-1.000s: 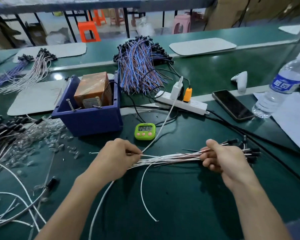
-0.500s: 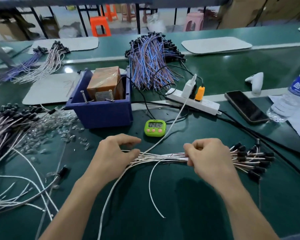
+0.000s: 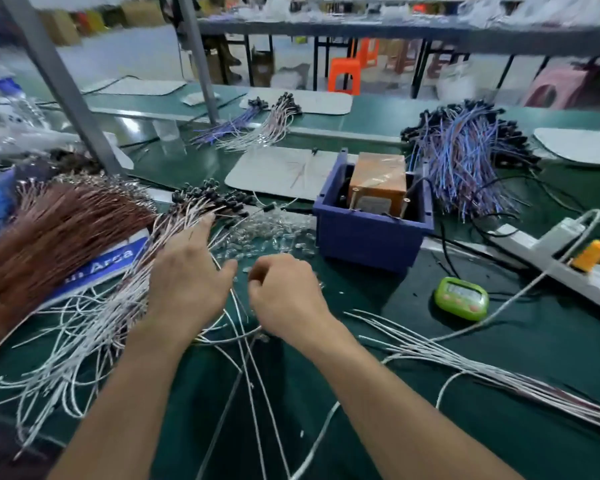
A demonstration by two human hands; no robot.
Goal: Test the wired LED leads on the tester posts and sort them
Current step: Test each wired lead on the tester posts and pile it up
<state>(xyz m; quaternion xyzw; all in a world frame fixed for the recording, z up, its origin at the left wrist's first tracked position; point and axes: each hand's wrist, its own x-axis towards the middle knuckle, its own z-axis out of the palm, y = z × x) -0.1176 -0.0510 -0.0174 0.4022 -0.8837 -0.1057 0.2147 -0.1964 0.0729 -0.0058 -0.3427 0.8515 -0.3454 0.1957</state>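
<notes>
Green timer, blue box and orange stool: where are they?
Small green plastic timer (image 3: 461, 298), head view, on its face.
Dark blue plastic box (image 3: 364, 235), head view, front wall.
Orange plastic stool (image 3: 344, 75), head view, front side.

We see a dark green bench mat (image 3: 499, 393) under white-and-pink LED leads (image 3: 94, 317) with black caps, a reddish-brown wire bundle (image 3: 49, 230), and blue-and-purple leads (image 3: 465, 168). The tester's bin (image 3: 364, 237) is dark blue, its block (image 3: 378, 181) orange-brown; the timer (image 3: 461, 297) lime green; the stool (image 3: 343, 76) orange.
</notes>
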